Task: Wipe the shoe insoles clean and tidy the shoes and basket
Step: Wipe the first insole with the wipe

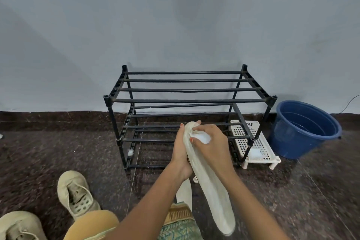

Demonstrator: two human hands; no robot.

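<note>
A long cream insole [212, 191] stands tilted in front of me. My left hand [182, 154] grips it from behind near its upper end. My right hand [211, 144] presses a white wipe [203, 138] against the insole's top, fingers curled round the wipe. A second cream insole [185, 191] lies on the floor below my wrists, partly hidden. One beige shoe [75, 194] sits on the floor at the lower left, and another beige shoe [19, 226] is cut off by the bottom left corner. A white plastic basket [253, 142] rests on the floor to the right, behind the rack's leg.
A black two-tier shoe rack [187, 101] stands against the grey wall. A blue bucket [303, 128] with water sits at the right. A white wad [255, 153] lies in the basket. My knee in yellow cloth [93, 224] shows at the bottom. The floor is dark speckled stone.
</note>
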